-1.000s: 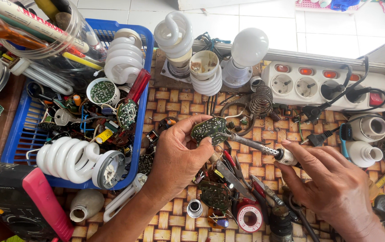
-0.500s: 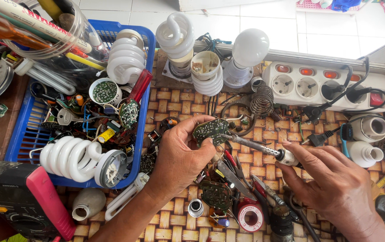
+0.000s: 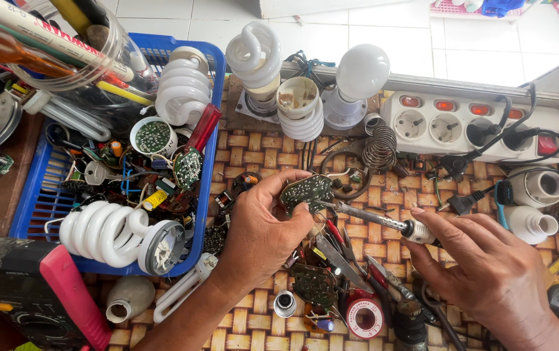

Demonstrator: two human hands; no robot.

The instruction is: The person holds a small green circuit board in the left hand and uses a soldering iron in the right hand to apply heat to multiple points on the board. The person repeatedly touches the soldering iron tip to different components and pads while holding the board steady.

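Note:
My left hand [image 3: 263,227] pinches a small round green circuit board [image 3: 305,192] above the woven mat [image 3: 260,149]. A soldering iron [image 3: 377,220] lies in my right hand [image 3: 487,273], its metal tip touching the board's right edge. My right fingers grip the iron's pale handle end. Below the board lie pliers [image 3: 341,257], another round circuit board [image 3: 315,286] and a spool of solder wire [image 3: 364,317].
A blue basket [image 3: 45,208] at left holds spiral lamp tubes, circuit boards and parts. Spiral bulbs [image 3: 253,55] and a round white bulb [image 3: 360,71] stand at the back. A white power strip [image 3: 461,123] with plugs sits at right. A multimeter [image 3: 26,292] lies bottom left.
My left hand has tilted the circuit board slightly, and the soldering iron's tip stays against it. My right hand has barely shifted.

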